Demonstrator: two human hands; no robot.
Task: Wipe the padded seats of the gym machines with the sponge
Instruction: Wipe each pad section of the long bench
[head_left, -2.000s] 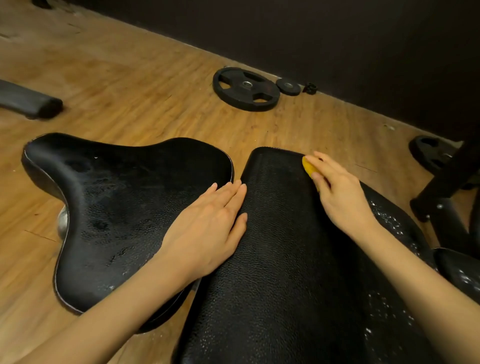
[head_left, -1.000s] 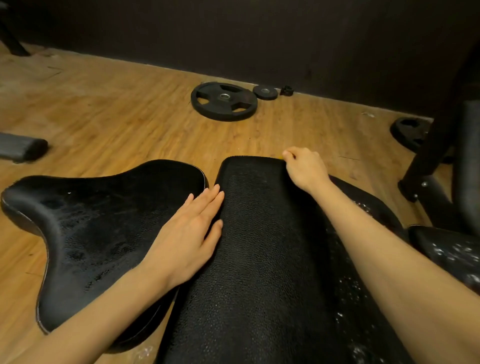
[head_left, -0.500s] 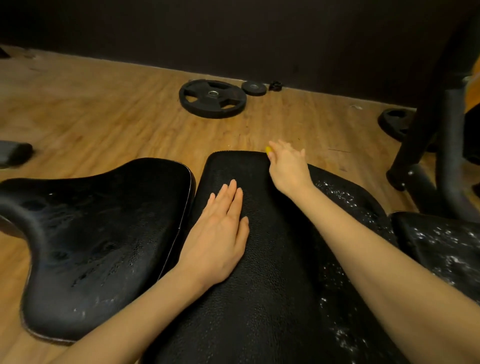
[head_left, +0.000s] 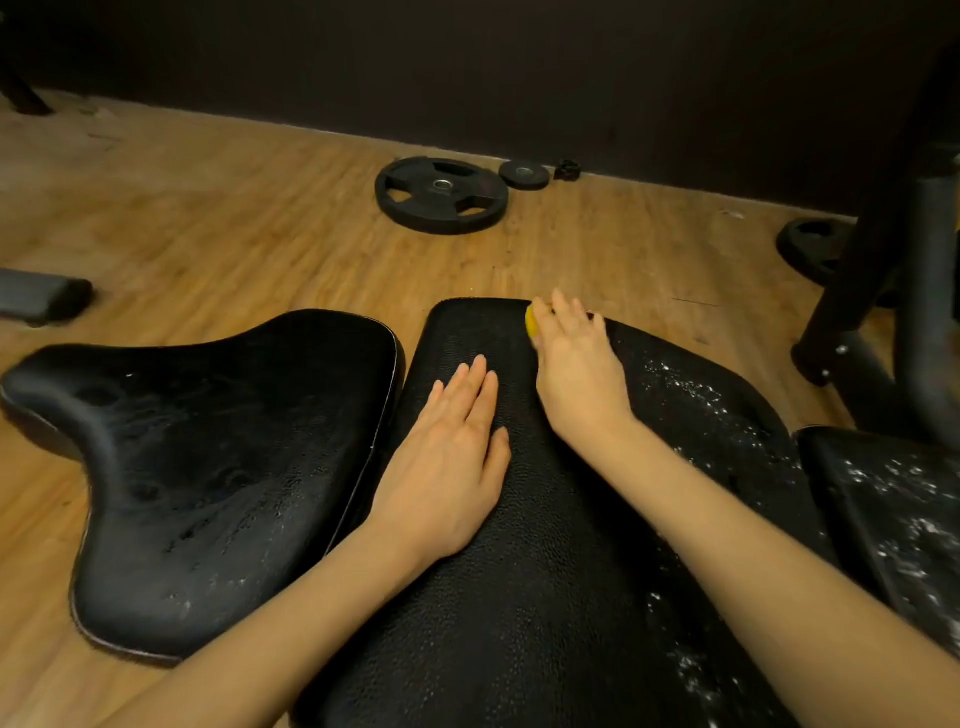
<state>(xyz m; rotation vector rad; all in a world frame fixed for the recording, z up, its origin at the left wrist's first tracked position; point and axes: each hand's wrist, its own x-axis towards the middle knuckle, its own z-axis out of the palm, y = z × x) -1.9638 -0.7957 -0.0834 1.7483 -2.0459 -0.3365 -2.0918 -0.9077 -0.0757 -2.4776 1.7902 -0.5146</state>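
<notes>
The right hand (head_left: 576, 374) reaches to the far end of the long padded seat (head_left: 519, 571), fingers spread over a yellow sponge (head_left: 532, 322) of which only a sliver shows at its fingertips. It presses the sponge flat rather than pinching it, which suits a scrub along the pad's far edge. The left hand (head_left: 447, 467) lies flat just beside it, fingers straight and together, palm down on the same pad; it holds nothing and seems to brace the body during the reach. The two hands are near each other but not touching.

To the right of the right hand, white foam flecks (head_left: 691, 389) speckle the pad's sloping side, so that part probably awaits wiping. Left of the left hand sits a wider saddle-shaped seat (head_left: 208, 467), dull and streaked, perhaps already done. Beyond both hands, on the wooden floor (head_left: 208, 218), lie a large weight plate (head_left: 441, 195) and a small plate (head_left: 524, 174) against the dark wall.
</notes>
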